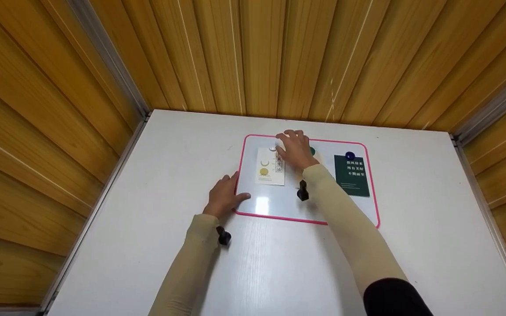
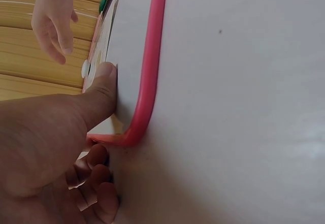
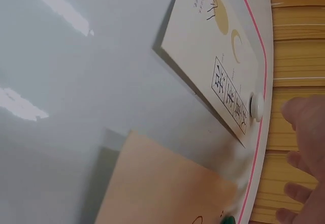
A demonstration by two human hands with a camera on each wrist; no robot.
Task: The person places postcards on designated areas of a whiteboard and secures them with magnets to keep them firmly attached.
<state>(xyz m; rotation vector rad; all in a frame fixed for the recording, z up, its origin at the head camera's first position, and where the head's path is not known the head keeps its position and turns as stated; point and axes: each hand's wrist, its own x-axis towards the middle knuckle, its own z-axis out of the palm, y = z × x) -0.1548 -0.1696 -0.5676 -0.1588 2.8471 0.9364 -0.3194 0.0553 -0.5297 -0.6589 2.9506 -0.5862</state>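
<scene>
A whiteboard with a pink rim lies on the table. My left hand holds its left edge near the front corner, thumb over the white surface and fingers curled beyond the rim. Over the far edge hovers my right hand, its fingers loosely bent. In the right wrist view it is apart from the round white magnet, which pins the top of a white card with a moon and sun drawing. A beige card with a green magnet is mostly hidden under the right arm in the head view.
At the board's right side, a dark green card with white writing sits under a blue magnet. Beyond the white table rise wood-patterned walls. A black wrist camera hangs close over the board.
</scene>
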